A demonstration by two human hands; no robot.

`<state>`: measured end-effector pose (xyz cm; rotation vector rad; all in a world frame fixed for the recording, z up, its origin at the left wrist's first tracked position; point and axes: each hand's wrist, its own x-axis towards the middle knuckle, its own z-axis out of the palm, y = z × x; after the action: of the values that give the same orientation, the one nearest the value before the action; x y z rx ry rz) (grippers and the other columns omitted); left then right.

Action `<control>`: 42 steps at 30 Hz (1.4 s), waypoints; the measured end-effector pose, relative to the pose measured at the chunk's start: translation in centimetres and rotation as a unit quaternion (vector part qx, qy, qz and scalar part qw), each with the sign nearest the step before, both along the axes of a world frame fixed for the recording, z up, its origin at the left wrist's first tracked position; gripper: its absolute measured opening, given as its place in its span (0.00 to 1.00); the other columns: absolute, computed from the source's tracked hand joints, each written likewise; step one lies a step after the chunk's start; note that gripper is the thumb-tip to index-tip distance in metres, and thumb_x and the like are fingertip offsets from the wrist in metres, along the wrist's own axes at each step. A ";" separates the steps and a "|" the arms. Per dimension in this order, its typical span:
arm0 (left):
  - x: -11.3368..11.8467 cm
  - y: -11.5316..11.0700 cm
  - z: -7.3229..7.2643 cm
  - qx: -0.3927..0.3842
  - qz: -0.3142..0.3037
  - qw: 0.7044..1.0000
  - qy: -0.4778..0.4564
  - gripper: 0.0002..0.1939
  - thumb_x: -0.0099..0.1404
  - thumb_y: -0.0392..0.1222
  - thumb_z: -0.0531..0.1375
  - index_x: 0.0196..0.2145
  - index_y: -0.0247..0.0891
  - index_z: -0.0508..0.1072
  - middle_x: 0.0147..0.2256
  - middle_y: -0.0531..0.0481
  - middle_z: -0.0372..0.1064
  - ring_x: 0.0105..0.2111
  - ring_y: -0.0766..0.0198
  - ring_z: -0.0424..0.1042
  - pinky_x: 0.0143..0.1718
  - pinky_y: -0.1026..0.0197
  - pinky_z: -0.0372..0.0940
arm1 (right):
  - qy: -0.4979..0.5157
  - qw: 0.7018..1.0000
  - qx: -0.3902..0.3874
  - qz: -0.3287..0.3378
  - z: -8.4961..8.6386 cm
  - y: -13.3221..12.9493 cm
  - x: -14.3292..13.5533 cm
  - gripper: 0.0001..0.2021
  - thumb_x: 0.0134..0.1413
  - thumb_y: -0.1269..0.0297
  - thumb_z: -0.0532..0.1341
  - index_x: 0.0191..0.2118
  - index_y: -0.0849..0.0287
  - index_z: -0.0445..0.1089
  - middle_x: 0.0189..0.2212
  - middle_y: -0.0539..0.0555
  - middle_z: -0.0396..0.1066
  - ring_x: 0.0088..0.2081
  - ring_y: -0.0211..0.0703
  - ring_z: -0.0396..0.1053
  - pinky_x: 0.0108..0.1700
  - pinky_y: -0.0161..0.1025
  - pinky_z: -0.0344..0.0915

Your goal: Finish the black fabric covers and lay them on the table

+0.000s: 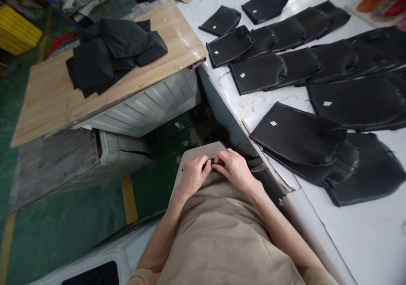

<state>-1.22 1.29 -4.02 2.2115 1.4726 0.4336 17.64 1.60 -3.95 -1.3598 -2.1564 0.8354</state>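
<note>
Close to the lap, my left hand (194, 175) and my right hand (233, 168) face each other, a small gap between their fingertips. Both pinch a small dark strip (213, 161) above the beige apron (222, 226); most of the strip is hidden by the fingers. To the right, a black padded piece (298, 135) with a small white tag lies on the white table (349, 230). Further rows of similar black pieces (260, 71) overlap behind it.
A pile of black fabric pieces (108, 52) sits on a wooden board (47, 103) at the left. Yellow crates (19, 30) stand at the far left. Red and orange containers (380, 1) are at the top right. Green floor shows between the tables.
</note>
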 end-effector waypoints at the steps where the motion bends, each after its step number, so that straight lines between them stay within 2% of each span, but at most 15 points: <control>1: 0.1 0.0 0.0 -0.002 -0.002 1.000 0.001 0.13 0.73 0.40 0.51 0.29 0.40 0.66 0.27 0.51 0.69 0.27 0.63 0.68 0.31 0.61 0.55 | -0.001 1.000 -0.013 -0.002 0.0 0.1 0.1 0.08 0.62 0.64 0.65 0.34 0.57 0.65 0.29 0.51 0.70 0.34 0.44 0.64 0.37 0.39 0.58; 10: 0.4 0.0 0.3 -0.006 -0.005 1.000 -0.006 0.13 0.72 0.38 0.51 0.29 0.40 0.66 0.26 0.51 0.69 0.27 0.64 0.67 0.31 0.61 0.54 | -0.012 0.999 -0.031 -0.007 0.0 0.0 0.2 0.08 0.59 0.66 0.67 0.31 0.57 0.67 0.28 0.50 0.69 0.33 0.44 0.63 0.36 0.39 0.57; 15: 0.0 0.2 0.2 -0.026 -0.010 0.999 -0.030 0.13 0.73 0.39 0.49 0.29 0.40 0.66 0.27 0.51 0.69 0.27 0.64 0.66 0.31 0.62 0.55 | 0.097 0.993 -0.021 -0.061 -0.6 -0.2 0.0 0.07 0.58 0.67 0.67 0.32 0.56 0.68 0.32 0.52 0.68 0.38 0.45 0.65 0.38 0.39 0.61; 20: -0.2 0.3 -0.3 -0.055 -0.024 0.996 -0.069 0.16 0.74 0.41 0.48 0.29 0.40 0.65 0.26 0.52 0.66 0.27 0.65 0.64 0.32 0.62 0.56 | 0.150 0.983 -0.031 -0.096 -1.1 -0.5 -0.2 0.08 0.60 0.68 0.65 0.31 0.56 0.68 0.28 0.49 0.68 0.34 0.43 0.65 0.36 0.39 0.61; 25: -0.4 0.3 -0.6 -0.086 -0.020 0.990 -0.114 0.17 0.75 0.44 0.47 0.29 0.39 0.64 0.25 0.53 0.63 0.27 0.66 0.62 0.31 0.62 0.55 | 0.143 0.987 -0.010 -0.076 -1.2 -0.4 0.0 0.05 0.61 0.67 0.65 0.33 0.56 0.71 0.30 0.50 0.71 0.36 0.43 0.66 0.40 0.40 0.60; 30: -0.4 0.2 -0.6 -0.118 -0.019 0.984 -0.136 0.17 0.75 0.45 0.47 0.29 0.39 0.64 0.25 0.54 0.61 0.26 0.67 0.61 0.30 0.63 0.54 | 0.156 0.987 -0.028 -0.001 -0.9 -0.1 0.3 0.02 0.61 0.66 0.66 0.35 0.55 0.73 0.29 0.49 0.71 0.35 0.42 0.67 0.42 0.40 0.60; 35: -0.4 0.2 -0.7 -0.105 -0.001 0.984 -0.141 0.17 0.75 0.46 0.48 0.30 0.38 0.66 0.26 0.53 0.63 0.27 0.66 0.62 0.31 0.62 0.55 | 0.159 0.985 -0.051 -0.052 -0.7 -0.1 0.4 0.05 0.59 0.69 0.66 0.35 0.56 0.68 0.31 0.48 0.71 0.34 0.41 0.68 0.41 0.39 0.61; 42: -0.3 0.4 -0.4 -0.117 0.011 0.982 -0.150 0.17 0.75 0.46 0.47 0.32 0.38 0.68 0.27 0.52 0.64 0.28 0.65 0.64 0.32 0.62 0.57 | 0.134 0.989 -0.020 -0.052 -0.7 -0.4 0.8 0.05 0.59 0.70 0.65 0.39 0.55 0.68 0.33 0.50 0.72 0.38 0.44 0.69 0.44 0.41 0.62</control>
<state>-1.55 1.70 -4.38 1.8574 1.3133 0.5447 18.45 1.22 -4.69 -1.2859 -1.8587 0.9660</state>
